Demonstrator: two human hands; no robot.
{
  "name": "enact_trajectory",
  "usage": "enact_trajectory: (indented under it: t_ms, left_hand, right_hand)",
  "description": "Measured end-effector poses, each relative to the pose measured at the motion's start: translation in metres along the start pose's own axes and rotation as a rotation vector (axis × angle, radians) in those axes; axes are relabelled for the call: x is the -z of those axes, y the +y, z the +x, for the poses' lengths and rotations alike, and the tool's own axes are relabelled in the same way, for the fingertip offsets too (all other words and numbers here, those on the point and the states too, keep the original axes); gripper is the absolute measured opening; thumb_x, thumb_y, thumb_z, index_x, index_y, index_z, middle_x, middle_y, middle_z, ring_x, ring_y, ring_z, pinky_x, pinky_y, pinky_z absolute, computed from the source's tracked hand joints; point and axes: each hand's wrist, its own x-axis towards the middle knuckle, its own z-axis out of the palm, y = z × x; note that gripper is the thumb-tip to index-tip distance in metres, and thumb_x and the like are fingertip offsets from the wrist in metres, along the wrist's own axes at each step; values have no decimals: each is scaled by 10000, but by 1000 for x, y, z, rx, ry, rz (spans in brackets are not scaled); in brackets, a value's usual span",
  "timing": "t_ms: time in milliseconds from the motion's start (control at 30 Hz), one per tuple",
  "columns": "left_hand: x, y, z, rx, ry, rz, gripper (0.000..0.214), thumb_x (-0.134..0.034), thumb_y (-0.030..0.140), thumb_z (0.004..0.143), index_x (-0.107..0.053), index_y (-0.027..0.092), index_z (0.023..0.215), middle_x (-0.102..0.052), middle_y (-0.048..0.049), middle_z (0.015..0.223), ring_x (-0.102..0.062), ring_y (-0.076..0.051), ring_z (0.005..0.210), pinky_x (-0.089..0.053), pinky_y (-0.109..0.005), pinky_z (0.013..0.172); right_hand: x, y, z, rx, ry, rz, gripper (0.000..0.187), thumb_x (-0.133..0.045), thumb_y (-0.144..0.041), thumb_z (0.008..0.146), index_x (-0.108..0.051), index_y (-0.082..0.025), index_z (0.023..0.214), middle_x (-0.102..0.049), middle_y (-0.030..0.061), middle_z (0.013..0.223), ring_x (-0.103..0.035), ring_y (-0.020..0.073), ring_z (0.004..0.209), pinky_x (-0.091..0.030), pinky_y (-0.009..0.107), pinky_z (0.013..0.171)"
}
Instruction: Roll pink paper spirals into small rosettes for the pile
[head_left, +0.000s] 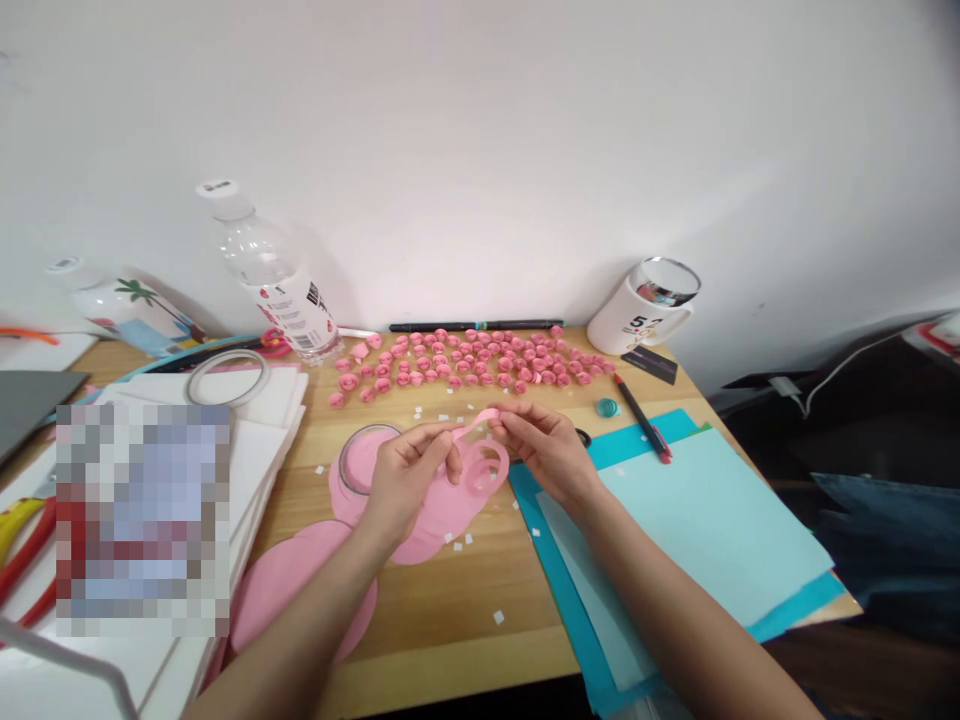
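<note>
Over the middle of the table, my left hand (416,470) and my right hand (546,445) pinch a pink paper strip (480,420) between them. Its upper end sits in my right fingertips, while the rest curls down in a loose spiral (486,470) below the hands. Beneath my left hand lie several pink paper circles (427,535), with a thin metal ring (352,462) resting on them. Behind the hands, many small rolled pink paper roses (480,360) are spread in rows along the wall side.
Larger pink circles (292,590) lie front left, beside stacked white paper (277,440). Blue sheets (690,530), a marker (641,415) and a white mug (637,310) are at right. A clear bottle (274,270) stands back left. Small white paper squares (499,618) dot the table.
</note>
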Motion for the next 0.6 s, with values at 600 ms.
enact_trajectory:
  t_ms: [600]
  left_hand:
    - [2,-1,-1,37,-91,49,222,-594,292,772,-666,130,905,-615,-12,531,-556,-135,520,-409,-259,562]
  right_hand:
    - [3,3,2,49,71,-26,171,-793,-297,574,-695,-203,677,-686,-1,684,-601,104,619,-495,224,621]
